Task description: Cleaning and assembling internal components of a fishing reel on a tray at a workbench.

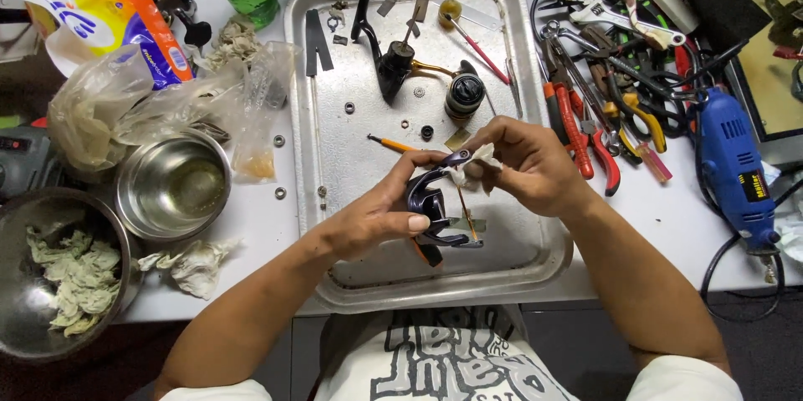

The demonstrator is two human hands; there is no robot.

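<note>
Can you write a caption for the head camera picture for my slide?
Left hand holds a dark reel part while right hand wipes it with tissue over a metal tray.

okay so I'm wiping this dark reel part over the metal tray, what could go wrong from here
1. Small washers and rings lie loose on the metal tray; an elbow or dropped part could scatter them, and a few already sit outside it on the table.
2. The left hand holds the dark reel part only by fingertips, so it might slip while the right hand rubs with the tissue.
3. Tissue shreds could catch in the part.
</note>
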